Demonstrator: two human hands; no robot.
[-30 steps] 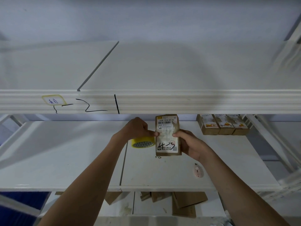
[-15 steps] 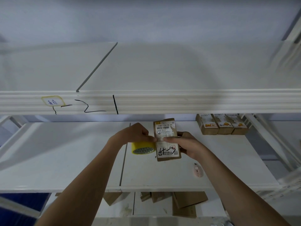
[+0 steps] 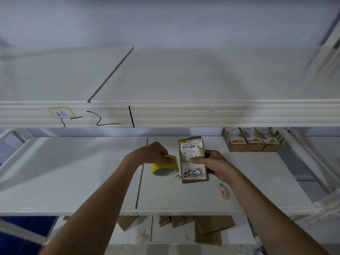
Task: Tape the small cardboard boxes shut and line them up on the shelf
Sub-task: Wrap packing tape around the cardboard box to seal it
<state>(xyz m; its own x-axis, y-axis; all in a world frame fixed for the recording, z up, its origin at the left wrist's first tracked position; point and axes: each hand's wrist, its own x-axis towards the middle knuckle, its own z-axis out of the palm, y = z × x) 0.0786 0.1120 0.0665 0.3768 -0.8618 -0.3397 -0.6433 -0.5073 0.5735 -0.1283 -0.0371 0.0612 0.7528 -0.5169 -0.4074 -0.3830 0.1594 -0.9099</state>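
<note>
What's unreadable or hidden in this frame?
All head view:
- Tape strip between the yellow tape roll and the held box: clear tape, not visible.
- Box's far side: turned away; the right hand covers its right edge.
- Left hand fingers: behind the roll.
- Three lined-up boxes: tops cut off by the upper shelf beam; labels too small.
- Pink cutter: blade state too small to tell.
</note>
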